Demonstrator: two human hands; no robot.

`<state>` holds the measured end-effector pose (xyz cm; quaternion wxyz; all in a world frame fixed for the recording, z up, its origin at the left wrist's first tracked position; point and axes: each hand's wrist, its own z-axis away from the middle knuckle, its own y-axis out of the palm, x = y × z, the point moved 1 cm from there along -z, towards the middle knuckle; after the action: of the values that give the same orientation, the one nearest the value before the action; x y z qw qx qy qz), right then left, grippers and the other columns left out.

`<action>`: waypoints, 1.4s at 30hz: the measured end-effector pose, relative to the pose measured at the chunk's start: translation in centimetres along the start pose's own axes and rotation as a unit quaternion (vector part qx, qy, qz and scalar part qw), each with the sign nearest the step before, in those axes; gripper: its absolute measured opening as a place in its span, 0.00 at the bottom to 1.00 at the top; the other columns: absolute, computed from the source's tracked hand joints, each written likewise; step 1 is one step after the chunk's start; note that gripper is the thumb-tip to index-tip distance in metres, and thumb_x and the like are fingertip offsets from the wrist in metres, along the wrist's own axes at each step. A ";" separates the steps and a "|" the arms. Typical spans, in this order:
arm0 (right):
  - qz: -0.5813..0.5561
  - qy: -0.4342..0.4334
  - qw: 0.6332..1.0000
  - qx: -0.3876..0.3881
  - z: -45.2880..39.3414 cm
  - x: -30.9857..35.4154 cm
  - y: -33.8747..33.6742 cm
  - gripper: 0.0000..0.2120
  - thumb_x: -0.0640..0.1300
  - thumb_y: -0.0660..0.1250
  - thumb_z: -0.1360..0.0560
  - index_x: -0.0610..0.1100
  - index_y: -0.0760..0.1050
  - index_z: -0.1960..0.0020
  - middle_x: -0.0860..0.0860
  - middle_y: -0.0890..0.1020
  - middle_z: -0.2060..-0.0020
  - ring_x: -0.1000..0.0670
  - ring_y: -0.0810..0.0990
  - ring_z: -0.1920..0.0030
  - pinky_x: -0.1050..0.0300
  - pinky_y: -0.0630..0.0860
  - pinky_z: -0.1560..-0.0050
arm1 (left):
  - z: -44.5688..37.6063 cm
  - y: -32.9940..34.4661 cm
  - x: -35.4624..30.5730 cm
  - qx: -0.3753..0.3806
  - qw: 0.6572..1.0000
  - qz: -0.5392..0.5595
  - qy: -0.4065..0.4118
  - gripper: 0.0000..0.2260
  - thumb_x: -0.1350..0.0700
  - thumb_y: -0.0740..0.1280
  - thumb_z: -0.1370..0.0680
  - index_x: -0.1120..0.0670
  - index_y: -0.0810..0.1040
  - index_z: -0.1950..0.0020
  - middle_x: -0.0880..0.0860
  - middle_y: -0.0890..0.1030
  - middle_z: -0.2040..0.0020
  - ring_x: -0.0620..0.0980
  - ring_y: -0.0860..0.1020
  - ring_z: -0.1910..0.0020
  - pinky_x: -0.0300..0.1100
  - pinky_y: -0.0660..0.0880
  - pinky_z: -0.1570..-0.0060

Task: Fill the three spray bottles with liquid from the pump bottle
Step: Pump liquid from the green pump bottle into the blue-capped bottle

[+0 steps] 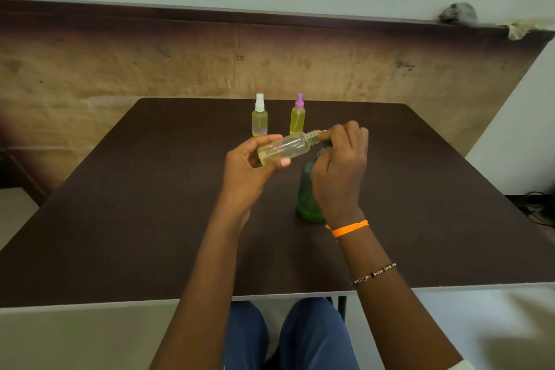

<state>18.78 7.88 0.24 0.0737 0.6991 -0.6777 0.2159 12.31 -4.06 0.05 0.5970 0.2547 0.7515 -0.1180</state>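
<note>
A dark brown table [150, 219] with a pale front edge carries three things. Toward its far edge two small spray bottles stand upright near one another, both filled with yellow liquid — the white-capped spray bottle [259, 119] on the left and the purple-capped spray bottle [297, 118] to its right. Nearer the middle, a little right of centre, the green pump bottle [306, 195] stands on the tabletop — its upper part is hidden, so only its green body and base show.

Bare forearms, an orange band [350, 228] and a beaded bracelet [374, 274] on the right wrist, blue trousers [312, 336].
</note>
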 end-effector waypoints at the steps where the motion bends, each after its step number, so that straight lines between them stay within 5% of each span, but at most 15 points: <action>1: 0.001 -0.003 1.000 -0.007 0.3 -0.1 -0.1 0.12 0.28 0.53 0.31 0.35 0.74 0.62 0.41 0.72 0.65 0.47 0.65 0.61 0.50 0.69 0.63 | 0.1 0.0 0.1 0.000 1.000 -0.001 0.000 0.18 0.69 0.73 0.31 0.55 0.79 0.45 0.50 0.83 0.50 0.42 0.81 0.51 0.32 0.76 0.54; 20: 0.065 -0.038 0.997 -0.010 0.4 -0.9 0.8 0.09 0.25 0.59 0.30 0.36 0.72 0.64 0.41 0.71 0.67 0.47 0.63 0.63 0.48 0.68 0.65 | 0.0 0.0 0.2 -0.012 1.000 -0.013 -0.003 0.18 0.69 0.72 0.32 0.53 0.79 0.46 0.49 0.83 0.51 0.40 0.81 0.52 0.30 0.75 0.56; 42: -0.022 -0.011 1.000 -0.014 0.6 -0.7 0.8 0.12 0.27 0.53 0.31 0.35 0.73 0.65 0.40 0.71 0.67 0.47 0.64 0.62 0.48 0.68 0.66 | 0.4 0.0 0.5 -0.008 1.000 -0.009 0.007 0.18 0.70 0.72 0.32 0.55 0.79 0.45 0.48 0.82 0.51 0.39 0.81 0.52 0.30 0.75 0.57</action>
<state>18.09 8.22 -0.70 0.0807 0.7149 -0.6660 0.1972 12.55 -4.10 -0.51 0.5929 0.2440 0.7586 -0.1160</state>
